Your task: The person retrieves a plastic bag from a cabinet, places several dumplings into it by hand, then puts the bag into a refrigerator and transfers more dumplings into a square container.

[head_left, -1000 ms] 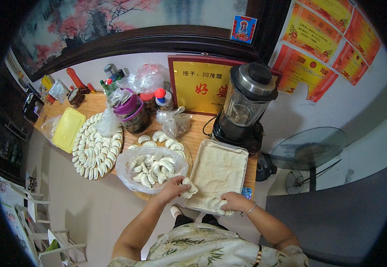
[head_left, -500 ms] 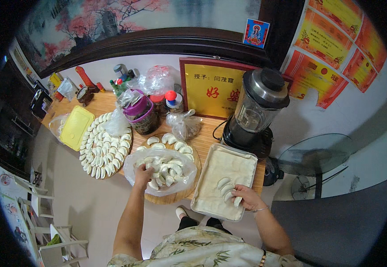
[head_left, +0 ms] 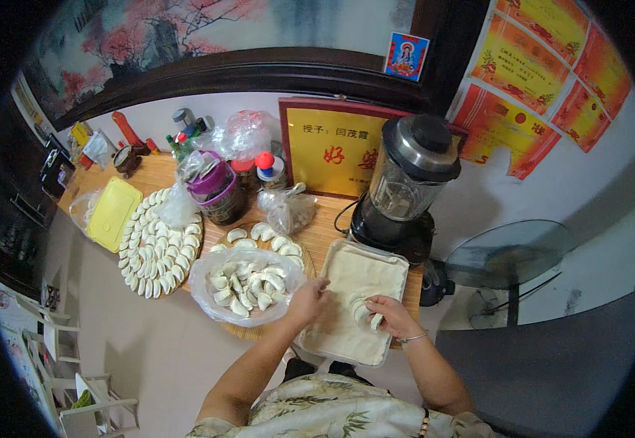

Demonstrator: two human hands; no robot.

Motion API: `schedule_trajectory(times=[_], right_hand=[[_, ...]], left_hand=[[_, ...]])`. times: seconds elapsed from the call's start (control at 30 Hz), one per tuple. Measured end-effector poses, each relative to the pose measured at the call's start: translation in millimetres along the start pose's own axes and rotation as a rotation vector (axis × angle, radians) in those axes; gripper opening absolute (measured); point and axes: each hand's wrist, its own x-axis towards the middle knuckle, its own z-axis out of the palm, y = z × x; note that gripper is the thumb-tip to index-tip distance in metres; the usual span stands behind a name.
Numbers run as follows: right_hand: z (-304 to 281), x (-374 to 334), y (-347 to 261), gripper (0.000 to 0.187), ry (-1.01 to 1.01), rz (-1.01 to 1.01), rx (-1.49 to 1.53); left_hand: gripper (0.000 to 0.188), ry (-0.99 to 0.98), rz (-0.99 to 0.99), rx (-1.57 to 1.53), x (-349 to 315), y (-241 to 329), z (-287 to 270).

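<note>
My right hand (head_left: 393, 316) is closed on a pale, crescent-shaped dumpling (head_left: 376, 321) over the right part of a shallow white rectangular tray (head_left: 365, 266). More dumplings (head_left: 359, 308) lie in a short overlapping row beside its fingertips, on the pale, cloth-like layer that lines the tray. By the tray's left edge is my left hand (head_left: 308, 301), its fingers drawn together; what they hold, if anything, is hidden. Left of that hand, an open clear plastic bag (head_left: 199, 288) full of dumplings rests on a round wooden board (head_left: 252, 332), with several loose dumplings (head_left: 265, 232) behind it.
Another round board of dumplings (head_left: 160, 244) and a yellow lid (head_left: 115, 212) are on the left of the wooden table. A blender (head_left: 409, 182) stands behind the tray. Jars, a purple-rimmed container (head_left: 217, 191) and a knotted bag (head_left: 288, 208) line the back. A fan (head_left: 511, 255) is at right.
My left hand has left the bag of dumplings and moved right to the tray's edge. My right hand stays over the tray, still gripping a dumpling. The whole view has shifted slightly.
</note>
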Motion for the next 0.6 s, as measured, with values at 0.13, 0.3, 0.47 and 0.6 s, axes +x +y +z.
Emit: schedule_trajectory(times=[0.13, 0.3, 0.47, 0.6], right_hand=[[-17.2, -4.1, 5.1, 0.019, 0.02, -0.102, 0.327], [-26.5, -8.2, 8.7, 0.017, 0.082, -0.056, 0.572], [-29.6, -12.6, 2.6, 0.017, 0.143, -0.035, 0.614], [-29.9, -10.8, 1.3, 0.019, 0.071, -0.031, 0.399]], left_hand=[[0.034, -0.101, 0.105, 0.182, 9.9, 0.0, 31.4], [0.036, -0.15, -0.008, 0.411, 18.3, 24.6, 47.2], [0.046, -0.216, -0.036, 0.283, 19.6, 24.4, 60.4], [0.049, -0.177, -0.098, -0.089, 12.9, -8.0, 72.8]])
